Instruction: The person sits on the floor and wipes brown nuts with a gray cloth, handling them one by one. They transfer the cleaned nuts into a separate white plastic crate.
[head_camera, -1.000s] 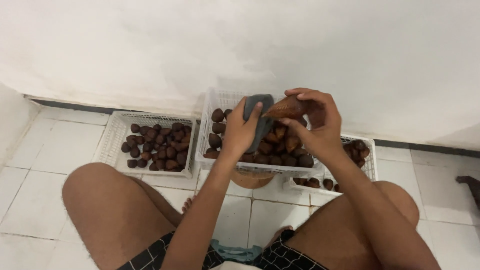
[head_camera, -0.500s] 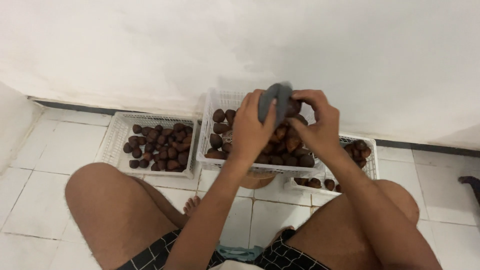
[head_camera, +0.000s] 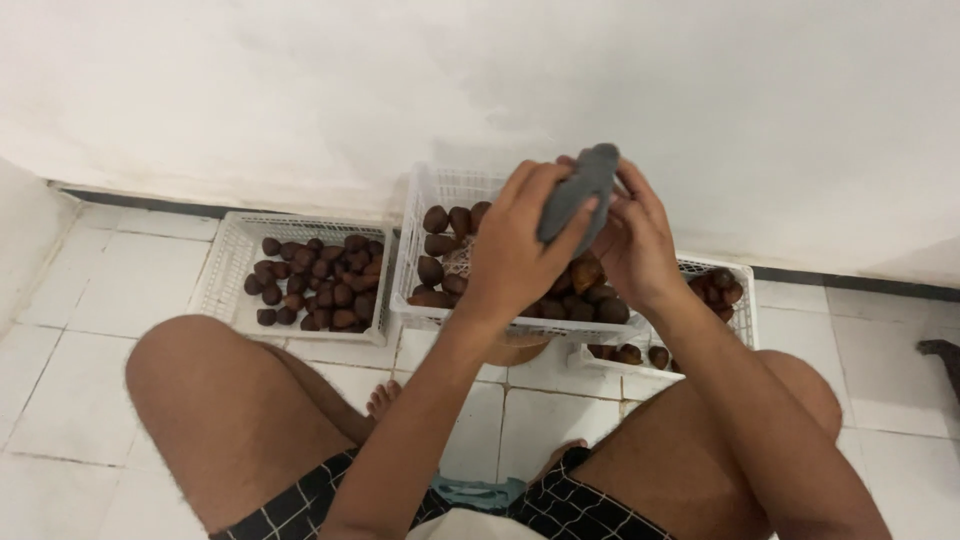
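A matt grey cloth (head_camera: 577, 195). White plastic lattice baskets (head_camera: 430, 205) hold dull, rough-skinned brown fruits (head_camera: 318, 282). Glossy white floor tiles (head_camera: 130, 280).

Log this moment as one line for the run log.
left hand: shut on grey cloth | right hand: at cloth, contents hidden | below: middle basket of brown fruit

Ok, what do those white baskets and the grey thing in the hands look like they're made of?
The white baskets look like moulded plastic: thin lattice walls, even matte white. The grey thing, held by the left hand with the right hand beside it, looks like soft cloth, since it bends and shows no shine, though it could be a rubbery pad.
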